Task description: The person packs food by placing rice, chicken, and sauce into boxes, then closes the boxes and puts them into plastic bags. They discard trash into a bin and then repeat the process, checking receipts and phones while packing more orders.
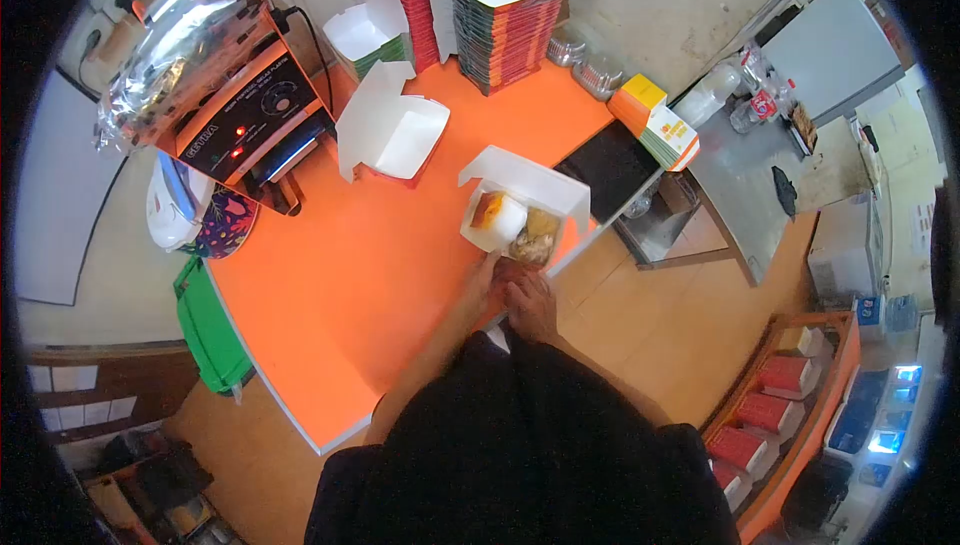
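A paper food box (580, 203) stands with its lid raised near the right edge of the orange table. Inside are white rice (508, 217) with an orange-brown topping, and a pale brownish food (533, 245) beside it. At the near side of the box, my left hand (483, 280) has its fingers closed on the left corner. Close beside it, my right hand (531, 303) bends its fingers against the red front wall. My hands partly cover that wall. Another opened box (412, 135), white inside, sits farther back on the table.
Stacks of nested red boxes (505, 40) and green ones (385, 53) stand at the back. A cup sealing machine (255, 110) is at the left, with lit red lights. Orange-and-white cartons (655, 120) lie by a dark panel (610, 170). A rack (775, 415) holds red-and-white boxes at lower right.
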Demonstrator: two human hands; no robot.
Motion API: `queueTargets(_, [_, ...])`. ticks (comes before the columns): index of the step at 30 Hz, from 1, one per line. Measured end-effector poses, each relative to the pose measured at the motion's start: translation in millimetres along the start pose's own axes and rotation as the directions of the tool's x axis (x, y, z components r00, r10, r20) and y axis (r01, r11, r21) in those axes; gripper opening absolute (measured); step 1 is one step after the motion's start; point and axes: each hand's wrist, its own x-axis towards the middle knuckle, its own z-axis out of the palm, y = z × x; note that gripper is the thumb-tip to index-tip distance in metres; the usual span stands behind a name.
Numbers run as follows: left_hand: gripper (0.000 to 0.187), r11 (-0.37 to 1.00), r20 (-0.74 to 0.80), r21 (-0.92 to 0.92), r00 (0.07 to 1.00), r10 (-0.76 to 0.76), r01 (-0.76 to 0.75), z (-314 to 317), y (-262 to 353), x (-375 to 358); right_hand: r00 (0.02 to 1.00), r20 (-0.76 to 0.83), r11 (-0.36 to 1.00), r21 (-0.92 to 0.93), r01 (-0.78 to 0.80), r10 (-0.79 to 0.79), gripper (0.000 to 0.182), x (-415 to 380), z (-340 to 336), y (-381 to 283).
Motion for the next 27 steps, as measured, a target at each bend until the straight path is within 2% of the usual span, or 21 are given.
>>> queueTargets(1, [0.037,0.998,0.025,-0.067,1.000,-0.018,0.019,10,2,-8,0.999,-0.024,1.000,-0.007,-0.022,0.022,0.019,-2,1,1])
queueTargets(2, [0.037,0.990,0.052,-0.135,0.998,-0.033,0.040,18,5,-12,0.994,0.010,0.992,0.068,-0.107,0.106,0.016,-6,2,5])
queueTargets(4, [0.037,0.998,0.012,0.008,0.998,0.059,-0.059,13,-1,-4,0.959,0.100,0.937,0.207,-0.282,0.266,0.011,-22,2,21])
queueTargets(5, [0.037,0.991,-0.003,0.083,0.994,0.107,-0.106,8,-3,1,0.910,0.103,0.855,0.313,-0.413,0.401,0.009,-34,7,36])
queueTargets(7, [0.036,0.977,-0.015,0.171,0.991,0.130,-0.126,5,-4,4,0.754,0.150,0.605,0.507,-0.614,0.639,0.006,-55,13,64])
queueTargets(10, [0.032,0.921,-0.002,0.354,0.984,0.176,-0.164,1,-2,4,0.653,0.036,0.354,0.817,-0.455,0.756,0.004,-46,-10,75])
queueTargets(11, [0.030,0.889,0.008,0.421,0.981,0.192,-0.178,-1,-1,2,0.680,0.048,0.367,0.814,-0.451,0.731,0.004,-46,-7,82])
queueTargets(13, [0.026,0.887,-0.027,0.433,0.982,0.189,-0.159,-9,-5,7,0.735,0.073,0.392,0.807,-0.441,0.675,0.006,-42,3,97])
queueTargets(16, [0.022,0.872,-0.062,0.478,0.986,0.152,-0.104,-17,-4,4,0.762,0.078,0.457,0.760,-0.462,0.642,0.009,-30,15,101])
queueTargets(19, [0.018,0.837,-0.054,0.538,0.986,0.157,-0.104,-17,-1,-1,0.778,-0.056,0.594,0.680,-0.429,0.626,0.022,-40,32,110])
queueTargets(20, [0.018,0.823,-0.049,0.557,0.985,0.167,-0.112,-19,-2,-4,0.717,-0.061,0.551,0.685,-0.476,0.694,0.026,-44,36,114])
queueTargets(21, [0.017,0.814,-0.037,0.568,0.984,0.174,-0.122,-20,-2,-7,0.650,-0.064,0.504,0.691,-0.518,0.757,0.031,-44,34,113])
queueTargets(23, [0.016,0.795,-0.011,0.588,0.981,0.195,-0.151,-20,-3,-10,0.463,0.012,0.317,0.714,-0.625,0.886,0.039,-41,28,114])
queueTargets(25, [0.016,0.796,0.000,0.580,0.977,0.212,-0.173,-25,-9,-6,0.205,0.176,0.019,0.710,-0.704,0.963,0.045,-17,-4,98])
queueTargets(27, [0.018,0.764,0.011,0.619,0.974,0.225,-0.183,-30,-13,-6,0.244,0.457,-0.237,0.763,-0.601,0.855,0.045,-17,-9,114])
